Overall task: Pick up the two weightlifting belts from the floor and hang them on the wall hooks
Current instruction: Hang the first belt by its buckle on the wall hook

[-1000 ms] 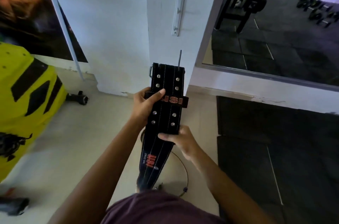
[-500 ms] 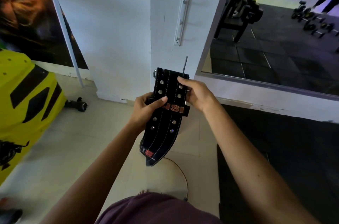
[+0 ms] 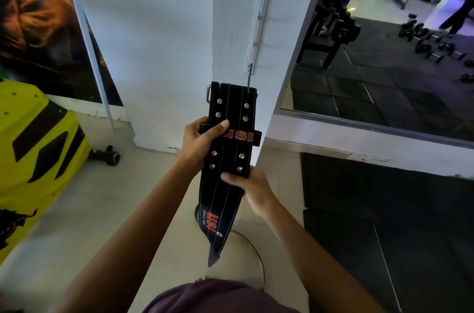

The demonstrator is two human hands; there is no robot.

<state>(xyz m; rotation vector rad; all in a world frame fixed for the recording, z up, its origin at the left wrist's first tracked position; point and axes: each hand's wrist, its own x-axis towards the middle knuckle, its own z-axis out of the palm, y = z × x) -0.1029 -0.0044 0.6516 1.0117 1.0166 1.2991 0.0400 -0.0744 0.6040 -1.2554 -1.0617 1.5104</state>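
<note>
A black weightlifting belt [image 3: 230, 112] with silver rivets and red lettering is held upright in front of a white pillar. My left hand [image 3: 202, 143] grips its left edge by the red-lettered loop, thumb across the front. Lower down, my right hand [image 3: 250, 188] clasps the belt's right side just under the riveted part. The belt's pointed tail [image 3: 215, 241] dangles toward the floor. Its buckle prong sticks up just below the white hook rail [image 3: 260, 22] fixed vertically on the pillar. No second belt is in view.
A yellow and black machine [image 3: 30, 158] stands at the left with a small dumbbell [image 3: 106, 156] beside it. A large mirror [image 3: 384, 56] at the right reflects gym racks and dumbbells. Dark rubber mats [image 3: 384, 223] cover the floor at right. A thin cable [image 3: 256, 251] curls on the tiles.
My right hand has dropped from the belt's top right corner to its lower right side. The belt now hangs longer, with its tail unfolded downward, and sits closer to the hook rail.
</note>
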